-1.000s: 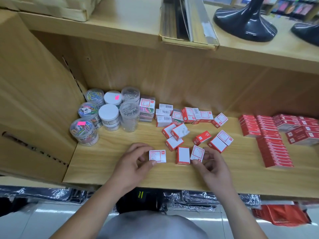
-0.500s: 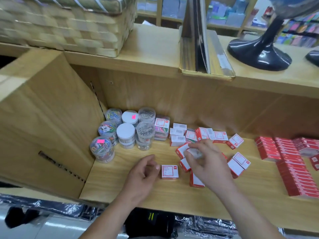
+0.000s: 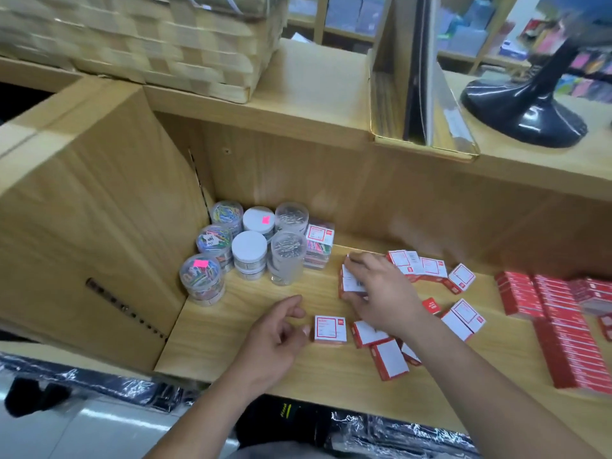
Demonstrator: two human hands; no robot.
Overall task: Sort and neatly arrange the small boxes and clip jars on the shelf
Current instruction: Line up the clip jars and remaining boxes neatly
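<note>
head view: right hand point(image 3: 384, 294) is pinching stacked small boxes point(image 3: 351, 282), left hand point(image 3: 275, 337) is resting, fingers point(image 3: 288, 309) loosely curled, beside a lone box point(image 3: 330, 329).

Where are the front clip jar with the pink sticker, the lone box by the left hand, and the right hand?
front clip jar point(image 3: 202, 284): head view, on its clear side wall.
lone box point(image 3: 330, 328): head view, on its white top label.
right hand point(image 3: 381, 294): head view, on the back of the hand.
</note>
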